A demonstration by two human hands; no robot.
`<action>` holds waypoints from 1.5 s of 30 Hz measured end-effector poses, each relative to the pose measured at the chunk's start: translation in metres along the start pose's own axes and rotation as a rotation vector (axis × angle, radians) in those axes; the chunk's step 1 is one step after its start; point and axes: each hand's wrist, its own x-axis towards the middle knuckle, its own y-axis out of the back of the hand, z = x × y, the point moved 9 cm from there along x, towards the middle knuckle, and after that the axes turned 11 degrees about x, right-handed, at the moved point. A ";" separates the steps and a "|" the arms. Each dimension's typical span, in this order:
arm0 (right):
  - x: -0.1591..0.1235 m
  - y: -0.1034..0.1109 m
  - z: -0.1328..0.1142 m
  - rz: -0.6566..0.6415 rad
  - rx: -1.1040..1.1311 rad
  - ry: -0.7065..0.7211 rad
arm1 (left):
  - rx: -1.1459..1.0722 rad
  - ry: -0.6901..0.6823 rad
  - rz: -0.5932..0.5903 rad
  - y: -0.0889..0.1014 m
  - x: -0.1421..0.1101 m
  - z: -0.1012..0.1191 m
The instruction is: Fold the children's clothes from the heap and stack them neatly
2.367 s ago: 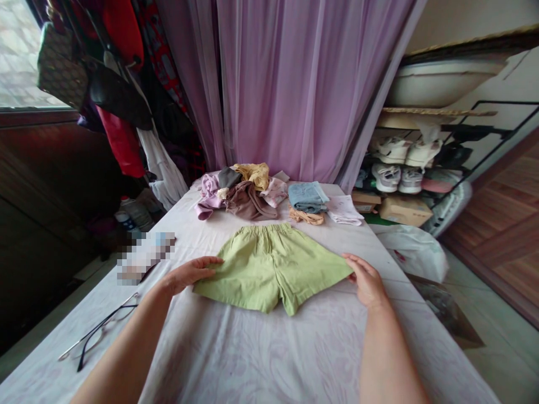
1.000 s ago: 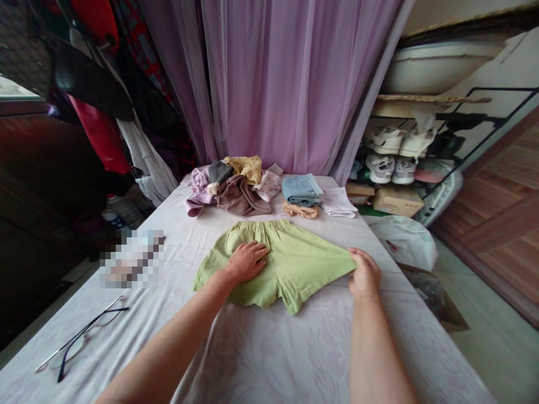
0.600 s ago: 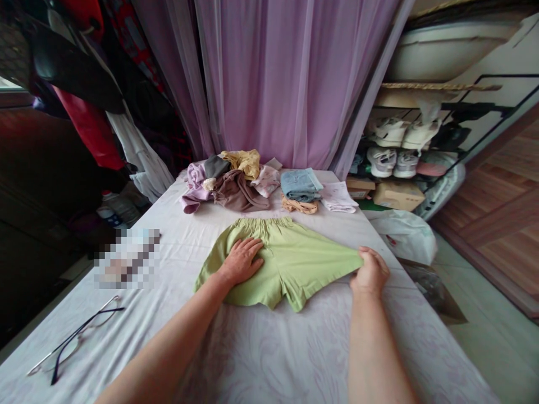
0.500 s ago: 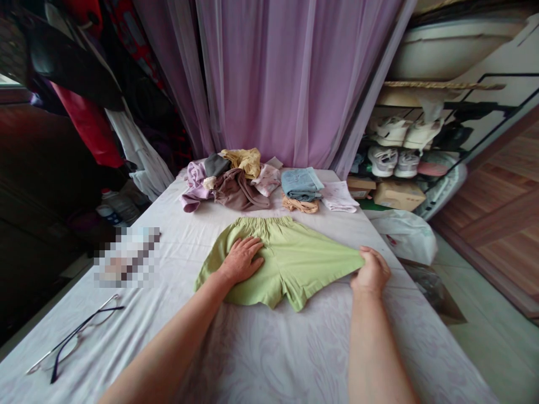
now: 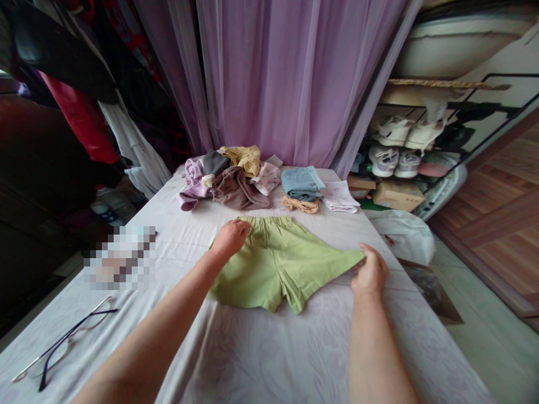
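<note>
Left hand moved up to waistband of green shorts.

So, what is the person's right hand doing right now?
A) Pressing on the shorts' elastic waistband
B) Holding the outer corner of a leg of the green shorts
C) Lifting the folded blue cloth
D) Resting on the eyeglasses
B: the right hand pinches the outer leg corner of the green shorts, while the left hand is up at their top edge.
</note>
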 end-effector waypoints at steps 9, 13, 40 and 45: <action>0.002 -0.001 0.009 0.007 0.110 -0.131 | 0.099 -0.017 -0.245 -0.026 0.069 -0.011; 0.005 0.002 0.005 -0.001 0.004 -0.048 | 0.137 -0.002 -0.324 -0.033 0.078 -0.015; 0.000 -0.010 0.011 -0.106 0.188 -0.178 | 0.154 -0.224 -0.049 0.086 -0.050 0.126; 0.001 -0.012 0.012 -0.152 0.100 -0.121 | -0.042 -0.178 -0.115 0.001 -0.080 0.113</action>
